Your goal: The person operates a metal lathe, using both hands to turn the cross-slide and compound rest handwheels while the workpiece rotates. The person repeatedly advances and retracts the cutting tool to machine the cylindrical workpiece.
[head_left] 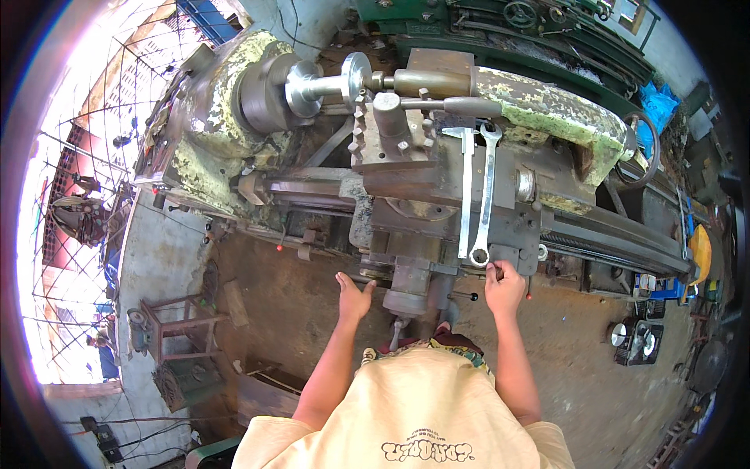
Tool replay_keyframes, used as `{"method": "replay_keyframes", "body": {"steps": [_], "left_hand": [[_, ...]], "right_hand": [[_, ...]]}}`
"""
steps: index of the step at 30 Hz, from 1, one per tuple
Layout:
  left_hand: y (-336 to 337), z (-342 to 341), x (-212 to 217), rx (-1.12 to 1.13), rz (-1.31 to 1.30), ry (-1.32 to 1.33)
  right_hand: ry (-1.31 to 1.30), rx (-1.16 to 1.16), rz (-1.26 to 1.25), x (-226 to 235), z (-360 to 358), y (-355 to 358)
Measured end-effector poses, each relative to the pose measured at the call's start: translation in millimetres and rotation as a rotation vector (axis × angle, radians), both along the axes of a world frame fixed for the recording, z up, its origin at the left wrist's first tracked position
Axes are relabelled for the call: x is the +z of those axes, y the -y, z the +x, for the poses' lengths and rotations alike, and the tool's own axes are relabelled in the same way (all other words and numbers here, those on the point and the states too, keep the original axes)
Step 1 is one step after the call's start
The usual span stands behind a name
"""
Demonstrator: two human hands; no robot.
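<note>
My right hand (506, 291) is closed round a small dark knob (500, 273) on the front of a large metal lathe. My left hand (355, 301) is by a handle rod (367, 279) left of the cross-slide, thumb and fingers apart; whether it touches the rod I cannot tell. A shiny flanged workpiece (324, 84) sits between the chuck (266, 94) and the tailstock (562, 109). Nearer to me stands the tool post (389, 117) with its bolts and long lever. On the carriage lie a vernier caliper (466, 187) and a ring spanner (488, 187), side by side.
Ahead, a green machine (516, 55) lines the wall, with a blue plastic bag (658, 109) at its right. To my left stands a wooden stool frame (183, 324). A black crate (639, 344) with metal parts sits on the floor at right. Red-tipped levers (529, 296) jut toward me.
</note>
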State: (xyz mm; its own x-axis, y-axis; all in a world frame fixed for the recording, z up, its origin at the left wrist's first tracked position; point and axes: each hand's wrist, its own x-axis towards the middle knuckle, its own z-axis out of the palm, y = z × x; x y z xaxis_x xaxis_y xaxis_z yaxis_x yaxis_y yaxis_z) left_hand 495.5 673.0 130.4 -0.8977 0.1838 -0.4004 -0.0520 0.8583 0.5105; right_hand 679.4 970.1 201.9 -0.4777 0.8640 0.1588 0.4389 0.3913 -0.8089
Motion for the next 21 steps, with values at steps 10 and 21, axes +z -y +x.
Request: {"method": "replay_keyframes", "body": {"steps": [10, 21], "left_hand": [[2.3, -4.4, 2.5, -0.025, -0.025, 0.031], [3.8, -10.6, 6.7, -0.042, -0.044, 0.079]], "right_hand": [[0.033, 0.003, 0.038, 4.8, -0.3, 0.8], [0.033, 0.005, 0.042, 2.6, -0.1, 0.8]]}}
